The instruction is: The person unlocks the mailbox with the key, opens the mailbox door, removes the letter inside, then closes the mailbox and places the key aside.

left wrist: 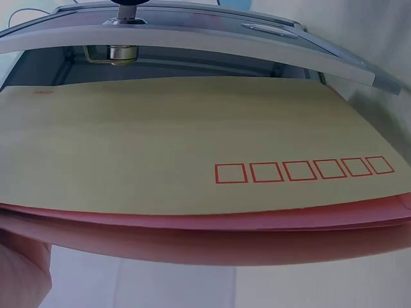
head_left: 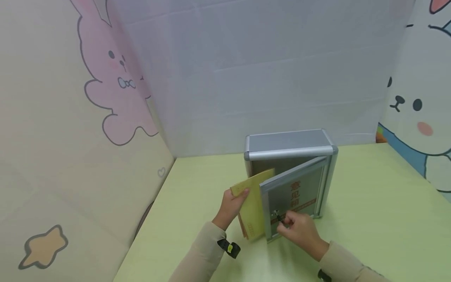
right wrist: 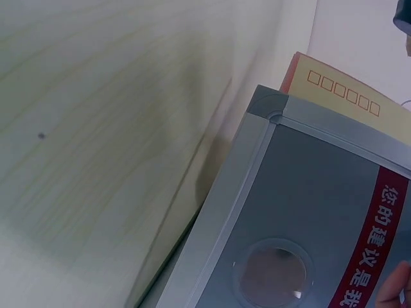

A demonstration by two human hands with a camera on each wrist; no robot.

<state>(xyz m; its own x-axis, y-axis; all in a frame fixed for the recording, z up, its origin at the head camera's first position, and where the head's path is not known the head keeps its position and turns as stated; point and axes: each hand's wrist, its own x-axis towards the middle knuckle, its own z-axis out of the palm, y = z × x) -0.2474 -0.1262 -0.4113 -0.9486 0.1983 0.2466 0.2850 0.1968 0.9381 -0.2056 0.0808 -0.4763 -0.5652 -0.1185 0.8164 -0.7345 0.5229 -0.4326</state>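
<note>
A grey metal suggestion box (head_left: 290, 141) stands with its front door (head_left: 310, 186) swung ajar. My left hand (head_left: 230, 205) grips a stack of envelopes (head_left: 253, 207) by the left edge, thumb on the front one. The front envelope (left wrist: 160, 147) is tan with red postcode squares, and reddish-pink layers (left wrist: 225, 221) lie behind it. The stack's far edge reaches into the gap behind the door. With bent fingers, my right hand (head_left: 303, 231) pinches a black-headed key (head_left: 280, 217) at the door's lock. In the left wrist view the lock barrel (left wrist: 123, 54) projects from the door's inner side.
A pale yellow-green wood-grain table (head_left: 380, 219) bears the box. A white cloth backdrop (head_left: 260, 78) stands behind it, with cartoon-printed panels (head_left: 70, 168) on both sides. In the right wrist view, a round clear disc (right wrist: 273, 276) sits on the door's front.
</note>
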